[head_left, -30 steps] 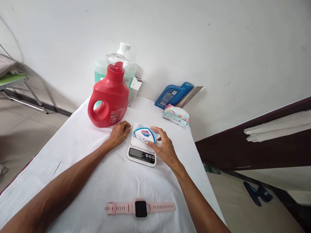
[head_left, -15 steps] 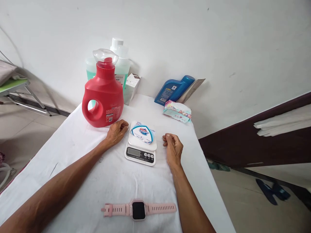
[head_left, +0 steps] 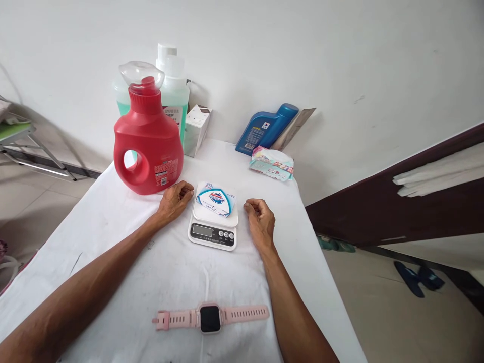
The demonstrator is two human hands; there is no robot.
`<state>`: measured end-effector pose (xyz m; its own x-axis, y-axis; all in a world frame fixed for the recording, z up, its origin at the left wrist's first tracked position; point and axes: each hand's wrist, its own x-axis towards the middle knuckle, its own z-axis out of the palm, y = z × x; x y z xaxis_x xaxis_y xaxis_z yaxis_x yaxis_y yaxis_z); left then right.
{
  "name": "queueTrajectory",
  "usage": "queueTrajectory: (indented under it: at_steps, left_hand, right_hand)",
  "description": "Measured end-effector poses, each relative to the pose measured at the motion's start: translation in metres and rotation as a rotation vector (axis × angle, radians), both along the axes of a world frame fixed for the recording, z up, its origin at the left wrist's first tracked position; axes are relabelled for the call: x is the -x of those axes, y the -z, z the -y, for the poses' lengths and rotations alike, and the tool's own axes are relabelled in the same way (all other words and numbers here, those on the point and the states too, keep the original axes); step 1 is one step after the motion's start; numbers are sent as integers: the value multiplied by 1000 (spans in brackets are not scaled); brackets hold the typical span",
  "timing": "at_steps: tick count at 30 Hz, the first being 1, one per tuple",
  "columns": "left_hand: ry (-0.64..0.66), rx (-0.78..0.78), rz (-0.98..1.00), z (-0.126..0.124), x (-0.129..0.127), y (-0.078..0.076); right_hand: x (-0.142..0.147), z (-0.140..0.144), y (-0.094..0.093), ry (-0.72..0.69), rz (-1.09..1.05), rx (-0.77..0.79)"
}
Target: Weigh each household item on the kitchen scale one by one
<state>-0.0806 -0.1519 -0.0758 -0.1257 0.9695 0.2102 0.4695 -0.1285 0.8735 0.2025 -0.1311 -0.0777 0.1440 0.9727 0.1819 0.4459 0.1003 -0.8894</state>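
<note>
A white kitchen scale (head_left: 215, 221) with a black button panel (head_left: 212, 235) lies on the white-covered table. On its platform rests a white and blue soap box (head_left: 216, 200), set at a slant. My left hand (head_left: 176, 200) lies close against the scale's left side, fingers curled and nothing seen in them. To the right of the scale, a small gap away, my right hand (head_left: 260, 222) rests with thumb and fingers drawn together, holding nothing that shows. The scale's display looks blank.
A red detergent jug (head_left: 149, 136) stands behind my left hand, with green-liquid bottles (head_left: 176, 93) and a white box (head_left: 197, 131) behind it. At the back right are a blue bottle (head_left: 264, 130) and a tissue pack (head_left: 272, 164). A pink smartwatch (head_left: 210, 318) lies in front.
The whole view has shifted slightly, so things sit a little further left and up. My right hand is a touch closer to the scale. The soap box stays on the platform.
</note>
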Motion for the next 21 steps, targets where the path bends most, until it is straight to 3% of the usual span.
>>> queueTrajectory:
  at_steps: [21]
  left_hand:
    - [-6, 14, -17, -1, 1, 0]
  right_hand:
    - [2, 1, -4, -17, 36, 1]
